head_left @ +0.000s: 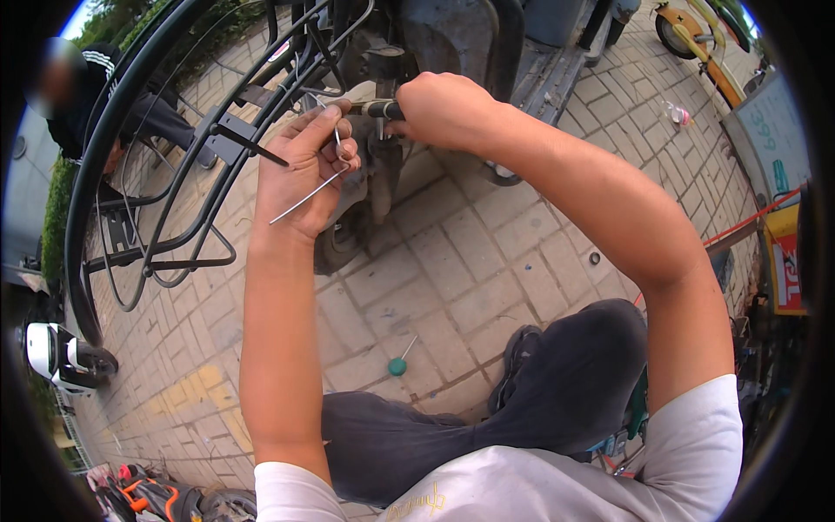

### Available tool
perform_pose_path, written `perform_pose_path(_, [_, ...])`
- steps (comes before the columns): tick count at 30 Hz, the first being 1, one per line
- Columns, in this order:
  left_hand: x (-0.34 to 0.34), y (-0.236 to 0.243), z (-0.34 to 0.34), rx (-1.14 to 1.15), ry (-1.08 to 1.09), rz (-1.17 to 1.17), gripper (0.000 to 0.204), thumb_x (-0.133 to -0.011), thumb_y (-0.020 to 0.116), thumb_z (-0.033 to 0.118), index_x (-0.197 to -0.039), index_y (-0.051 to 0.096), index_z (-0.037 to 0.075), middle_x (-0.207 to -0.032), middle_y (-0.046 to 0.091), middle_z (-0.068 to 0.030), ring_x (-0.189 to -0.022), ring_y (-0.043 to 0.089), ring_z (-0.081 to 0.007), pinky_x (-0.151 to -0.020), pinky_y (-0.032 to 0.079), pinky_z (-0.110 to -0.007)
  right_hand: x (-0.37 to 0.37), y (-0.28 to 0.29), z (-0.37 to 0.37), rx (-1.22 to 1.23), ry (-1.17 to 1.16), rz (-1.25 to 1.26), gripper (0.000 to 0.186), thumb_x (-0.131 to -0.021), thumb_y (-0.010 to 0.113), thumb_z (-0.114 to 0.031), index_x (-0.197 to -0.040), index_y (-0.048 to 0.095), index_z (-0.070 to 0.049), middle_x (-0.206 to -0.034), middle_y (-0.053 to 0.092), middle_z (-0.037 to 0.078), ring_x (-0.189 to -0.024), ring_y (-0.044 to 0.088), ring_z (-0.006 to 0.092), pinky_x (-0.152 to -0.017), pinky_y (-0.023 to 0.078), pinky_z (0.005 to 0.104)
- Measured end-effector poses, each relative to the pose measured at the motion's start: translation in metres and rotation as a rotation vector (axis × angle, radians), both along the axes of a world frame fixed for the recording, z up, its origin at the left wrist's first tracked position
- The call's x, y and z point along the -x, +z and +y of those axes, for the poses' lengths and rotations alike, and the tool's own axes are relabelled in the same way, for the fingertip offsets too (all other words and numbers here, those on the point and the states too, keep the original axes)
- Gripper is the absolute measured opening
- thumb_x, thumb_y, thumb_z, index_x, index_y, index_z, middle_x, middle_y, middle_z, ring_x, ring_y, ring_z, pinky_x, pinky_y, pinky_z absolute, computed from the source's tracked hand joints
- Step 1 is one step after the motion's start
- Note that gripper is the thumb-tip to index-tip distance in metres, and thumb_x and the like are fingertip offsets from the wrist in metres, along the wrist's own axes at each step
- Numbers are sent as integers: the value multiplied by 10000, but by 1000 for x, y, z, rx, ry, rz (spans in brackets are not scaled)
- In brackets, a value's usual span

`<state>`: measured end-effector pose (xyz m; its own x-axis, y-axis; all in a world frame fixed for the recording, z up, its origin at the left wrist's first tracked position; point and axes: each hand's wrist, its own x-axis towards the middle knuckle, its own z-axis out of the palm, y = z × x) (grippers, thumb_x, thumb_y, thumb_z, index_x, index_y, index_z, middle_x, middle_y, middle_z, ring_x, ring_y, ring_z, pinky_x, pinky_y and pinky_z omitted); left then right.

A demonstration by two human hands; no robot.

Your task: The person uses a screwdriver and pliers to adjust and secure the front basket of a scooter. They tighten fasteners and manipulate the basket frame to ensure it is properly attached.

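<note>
My left hand (306, 170) is closed around a thin bent metal rod (304, 198), whose straight end sticks out below the fingers. It is raised beside the black tubular frame (187, 252) of a vehicle. My right hand (445, 106) is curled over the end of a black cylindrical piece (383, 110), possibly a tool handle, against the vehicle's underside. Just below lie dusty, greasy metal parts (348, 230). The right fingertips are mostly hidden behind the hand. What the black piece joins cannot be made out.
On the brick paving (435, 261) lie a green-handled screwdriver (397, 366) and a small dark ring (595, 258). Another person (96, 96) is beyond the frame at left. A white scooter (65, 357), a yellow scooter (704, 52) and a sign board (770, 143) stand around.
</note>
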<state>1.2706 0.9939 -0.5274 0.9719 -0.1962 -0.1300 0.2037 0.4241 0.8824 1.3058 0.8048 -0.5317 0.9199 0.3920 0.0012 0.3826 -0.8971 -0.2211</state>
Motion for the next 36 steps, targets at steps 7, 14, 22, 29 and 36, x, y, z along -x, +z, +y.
perform_pose_path(7, [11, -2, -10, 9, 94, 53, 234, -920, 604, 117, -1098, 581, -33, -728, 565, -22, -571, 507, -90, -510, 396, -225, 4, -26, -17, -112, 10, -161, 336, -825, 692, -322, -787, 686, 12, -788, 664, 206, -768, 662, 365, -685, 535, 437])
perform_pose_path(14, [12, -5, -5, 64, 123, 97, 173, -899, 611, 111, -1019, 605, -13, -710, 580, -34, -547, 545, -107, -487, 437, -242, 5, 6, -8, -137, 56, -68, 352, -832, 691, -287, -766, 649, 57, -740, 630, 228, -725, 625, 398, -671, 516, 448])
perform_pose_path(22, [1, -21, -5, 224, -15, 70, 175, -953, 530, 95, -1083, 575, -13, -713, 572, -48, -571, 541, -134, -522, 434, -259, 5, -5, -1, -218, 4, -34, 353, -849, 680, -296, -785, 662, 50, -729, 626, 221, -718, 629, 374, -660, 509, 443])
perform_pose_path(29, [2, -25, -1, 230, -36, 80, 170, -960, 520, 105, -1077, 579, -3, -710, 570, -45, -560, 528, -129, -517, 425, -262, 2, -22, 0, -156, 21, -362, 375, -844, 683, -337, -796, 676, 34, -822, 620, 227, -796, 622, 375, -707, 507, 453])
perform_pose_path(36, [3, -28, -4, 228, -14, 75, 172, -964, 517, 111, -1084, 577, 3, -703, 565, -41, -559, 527, -128, -516, 425, -264, 6, -21, 7, -274, -24, -146, 399, -832, 694, -367, -799, 649, 28, -844, 621, 221, -820, 624, 391, -731, 510, 450])
